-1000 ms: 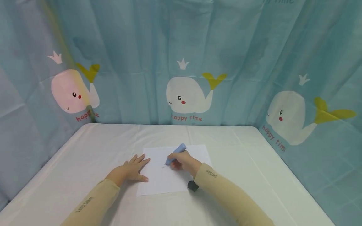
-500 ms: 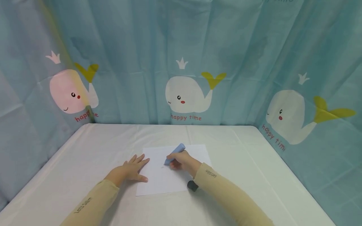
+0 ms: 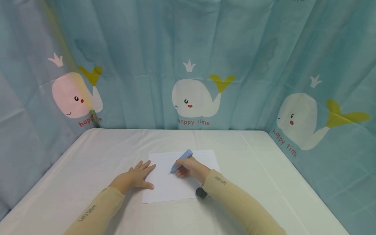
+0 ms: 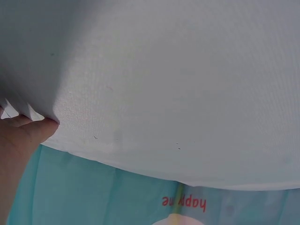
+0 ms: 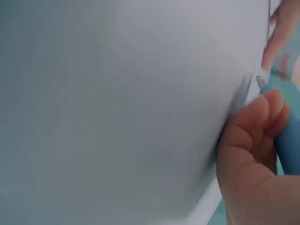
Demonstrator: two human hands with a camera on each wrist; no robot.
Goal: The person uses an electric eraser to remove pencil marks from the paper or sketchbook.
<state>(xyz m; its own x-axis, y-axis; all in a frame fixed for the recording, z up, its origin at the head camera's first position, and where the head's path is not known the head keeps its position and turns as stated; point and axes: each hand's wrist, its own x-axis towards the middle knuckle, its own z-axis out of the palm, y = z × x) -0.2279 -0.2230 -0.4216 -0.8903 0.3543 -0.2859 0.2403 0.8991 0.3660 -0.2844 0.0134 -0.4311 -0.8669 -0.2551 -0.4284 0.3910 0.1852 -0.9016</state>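
A sheet of white paper (image 3: 164, 191) lies on the white-covered table. My right hand (image 3: 189, 167) grips a blue marker (image 3: 185, 154) between curled fingers and thumb, its tip down at the paper beside a faint short mark. The right wrist view shows the marker (image 5: 288, 145) tilted, with the right hand (image 5: 255, 150) wrapped round it. With fingers spread, my left hand (image 3: 135, 178) rests flat at the paper's left edge, fingertips and thumb over the border. Only part of the left hand (image 4: 28, 136) enters the left wrist view.
A small dark round-ended object (image 3: 201, 193) lies at the paper's lower right edge, partly hidden by the right sleeve (image 3: 235, 199). Blue curtains (image 3: 141, 94) printed with whales surround the table (image 3: 246, 153) at the back and sides.
The marker tip has shifted slightly to the left and down on the paper, along the faint mark. The left hand has stayed in place.
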